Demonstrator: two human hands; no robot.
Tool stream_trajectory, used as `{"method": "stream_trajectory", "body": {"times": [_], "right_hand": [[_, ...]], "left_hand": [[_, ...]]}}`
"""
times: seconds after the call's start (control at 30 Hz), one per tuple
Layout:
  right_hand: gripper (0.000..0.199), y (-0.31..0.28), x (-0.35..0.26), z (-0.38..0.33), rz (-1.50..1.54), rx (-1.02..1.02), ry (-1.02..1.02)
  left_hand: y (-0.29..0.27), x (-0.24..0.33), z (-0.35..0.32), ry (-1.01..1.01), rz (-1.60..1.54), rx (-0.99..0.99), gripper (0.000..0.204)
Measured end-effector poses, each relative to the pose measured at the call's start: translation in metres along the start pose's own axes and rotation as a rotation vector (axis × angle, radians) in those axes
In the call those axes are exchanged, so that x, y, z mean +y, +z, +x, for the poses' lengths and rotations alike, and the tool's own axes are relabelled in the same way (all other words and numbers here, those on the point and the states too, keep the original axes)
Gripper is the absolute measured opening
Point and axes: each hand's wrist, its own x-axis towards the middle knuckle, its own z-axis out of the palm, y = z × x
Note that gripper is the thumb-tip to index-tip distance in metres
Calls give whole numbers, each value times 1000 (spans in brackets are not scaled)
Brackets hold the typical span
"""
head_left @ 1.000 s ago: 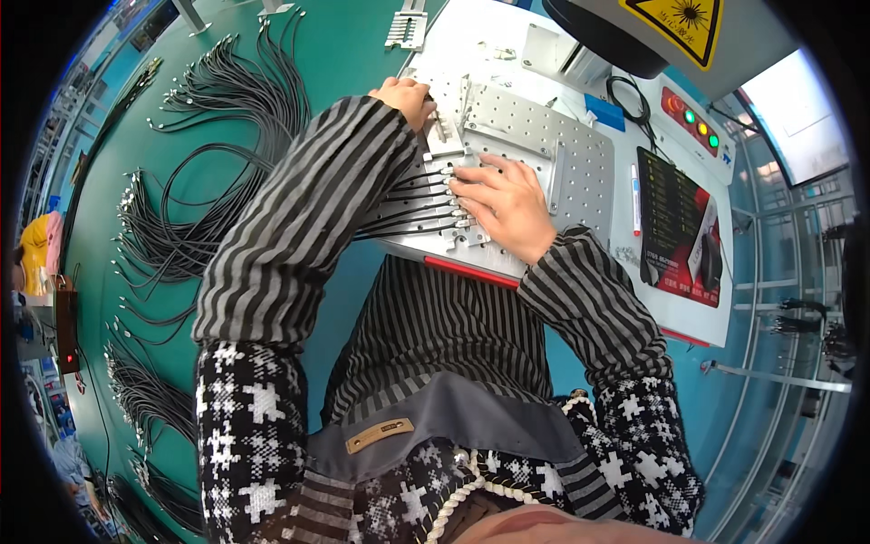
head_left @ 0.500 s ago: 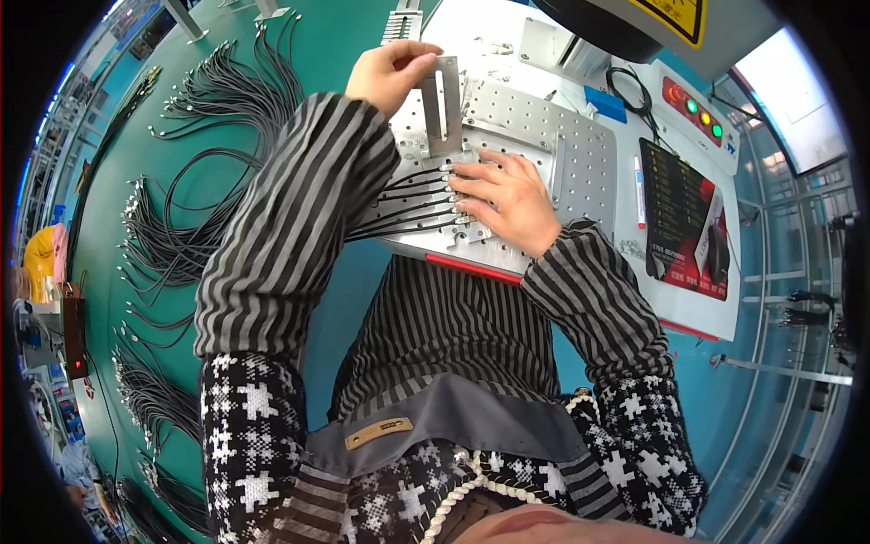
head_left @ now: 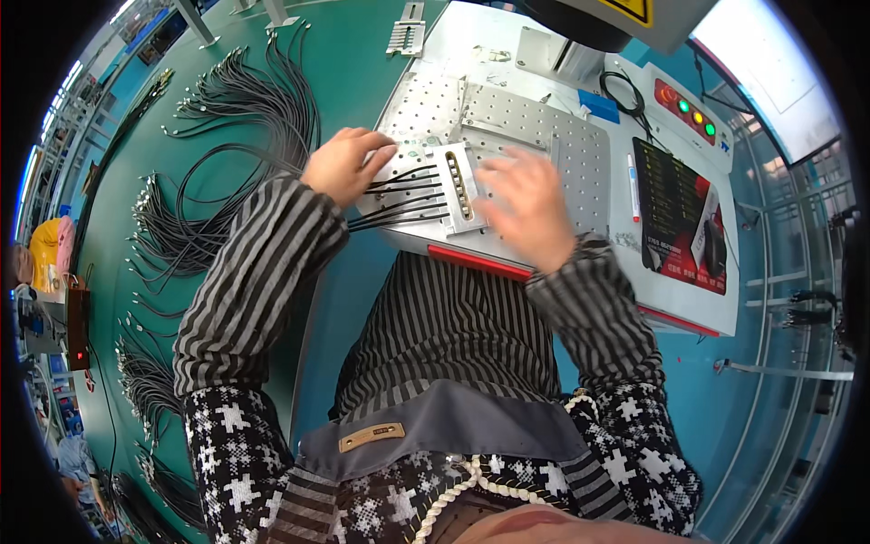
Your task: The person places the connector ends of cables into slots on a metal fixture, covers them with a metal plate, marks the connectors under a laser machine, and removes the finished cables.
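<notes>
A slotted metal plate lies flat on the fixture, and a row of small connectors shows through its long slot. Several black cables run out leftward from under the plate. My left hand hovers over the fixture's left side, by the cables, thumb and fingers apart with nothing between them. Just right of the plate is my right hand, blurred by motion; its fingers look stretched out and hold nothing visible.
Bundles of black cables cover the green table on the left. Under the fixture is a perforated metal base. A machine head overhangs the back. To the right are a control box with lit buttons, a marker and a black-red mat.
The slotted plate, upright in my left hand before, now lies flat over the connectors. My left hand has let go and moved left and nearer; my right hand has lifted off the connectors, rightward.
</notes>
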Motion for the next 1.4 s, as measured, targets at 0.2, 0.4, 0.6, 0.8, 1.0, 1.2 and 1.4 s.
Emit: {"method": "stream_trajectory", "body": {"times": [0.2, 0.4, 0.6, 0.8, 1.0, 1.2, 1.4], "right_hand": [[40, 12, -32, -9, -250, -102, 50], [52, -16, 30, -19, -353, -257, 163], [64, -29, 65, -7, -386, -376, 259], [63, -26, 88, -6, -329, -321, 266], [62, -24, 86, -11, -274, -283, 285], [51, -48, 109, -27, -232, -64, 339], [36, -80, 142, -71, -749, -183, 661]], "left_hand": [[-5, 3, -23, -96, 730, -381, 56], [45, 40, -73, 13, 435, -463, 48], [89, 48, -62, -378, -716, -720, 34], [99, 54, -48, -430, -1140, -756, 39], [111, 76, -56, -464, -1165, -514, 42], [126, 55, -50, -446, -1230, -647, 44], [125, 60, -57, -477, -1250, -585, 43]]}}
